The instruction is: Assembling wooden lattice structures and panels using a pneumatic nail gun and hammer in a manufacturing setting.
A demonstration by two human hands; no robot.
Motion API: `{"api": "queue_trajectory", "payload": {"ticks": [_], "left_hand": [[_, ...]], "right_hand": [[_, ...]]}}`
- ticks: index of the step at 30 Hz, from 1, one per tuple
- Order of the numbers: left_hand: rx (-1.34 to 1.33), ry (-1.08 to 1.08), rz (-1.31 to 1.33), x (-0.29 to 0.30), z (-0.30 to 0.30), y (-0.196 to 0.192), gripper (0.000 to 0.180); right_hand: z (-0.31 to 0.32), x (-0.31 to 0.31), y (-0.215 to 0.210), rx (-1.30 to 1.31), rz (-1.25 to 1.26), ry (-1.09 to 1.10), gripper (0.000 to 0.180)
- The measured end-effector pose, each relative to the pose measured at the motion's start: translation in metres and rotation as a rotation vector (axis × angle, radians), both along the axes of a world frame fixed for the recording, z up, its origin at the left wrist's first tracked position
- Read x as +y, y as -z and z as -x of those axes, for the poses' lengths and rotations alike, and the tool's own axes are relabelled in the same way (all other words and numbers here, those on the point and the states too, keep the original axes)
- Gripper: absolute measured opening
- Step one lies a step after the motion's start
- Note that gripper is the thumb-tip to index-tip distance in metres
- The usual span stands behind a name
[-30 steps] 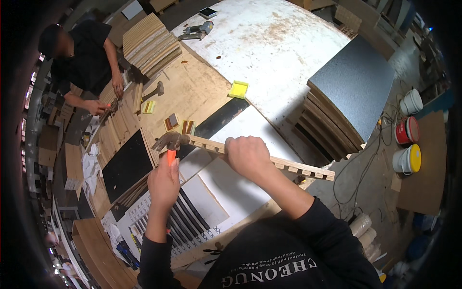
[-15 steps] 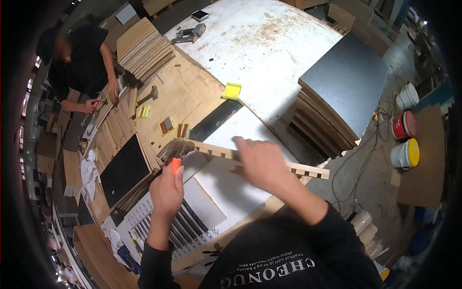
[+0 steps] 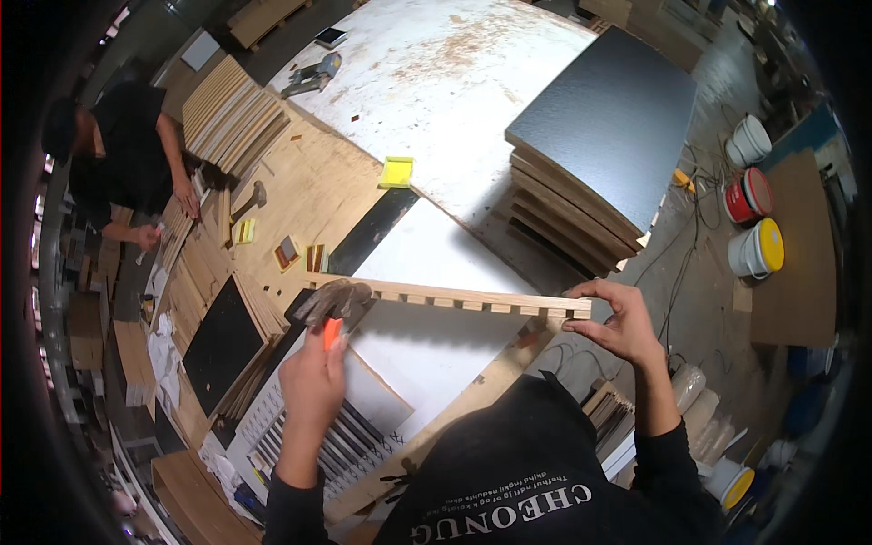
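Note:
My left hand [image 3: 312, 381] is closed round the orange handle of a claw hammer [image 3: 338, 298], whose dark head overlaps the left end of a pale wooden strip [image 3: 463, 299]. The strip has a row of square notches along its near edge and lies level across my view, above a white panel [image 3: 436, 341]. With thumb and fingers, my right hand [image 3: 627, 322] pinches the strip's right end. Whether the hammer head touches the strip I cannot tell.
Dark-topped boards [image 3: 604, 127] are stacked at the right. Beyond the plywood lie a nail gun [image 3: 313, 74] and a yellow tray [image 3: 397, 172]. Another hammer [image 3: 247, 202] rests near a co-worker [image 3: 127, 163] at the left. Buckets [image 3: 756, 248] and cables stand on the floor at right.
My right hand has slid from the middle of the strip to its right end and now pinches it there. The strip's right end has risen slightly in view. My left hand keeps the hammer.

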State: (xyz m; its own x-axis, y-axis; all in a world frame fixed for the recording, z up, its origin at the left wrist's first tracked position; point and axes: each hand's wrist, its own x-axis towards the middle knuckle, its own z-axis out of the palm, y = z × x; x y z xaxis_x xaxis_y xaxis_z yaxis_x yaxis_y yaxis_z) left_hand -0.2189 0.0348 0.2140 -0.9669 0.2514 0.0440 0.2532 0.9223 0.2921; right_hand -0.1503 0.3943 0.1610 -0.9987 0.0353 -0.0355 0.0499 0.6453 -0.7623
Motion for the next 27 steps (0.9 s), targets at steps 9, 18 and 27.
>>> {"api": "queue_trajectory", "payload": {"ticks": [9, 18, 27], "left_hand": [[0.044, 0.052, -0.038, 0.015, -0.005, -0.003, 0.023], [0.079, 0.131, -0.008, 0.025, -0.009, -0.002, 0.023], [0.071, 0.228, 0.078, 0.035, -0.015, 0.003, 0.021]], "right_hand": [[-0.008, -0.015, 0.036, 0.132, 0.358, 0.049, 0.031], [-0.011, -0.03, 0.035, 0.134, 0.324, 0.06, 0.037], [-0.013, -0.032, 0.035, 0.114, 0.31, 0.078, 0.036]]}}
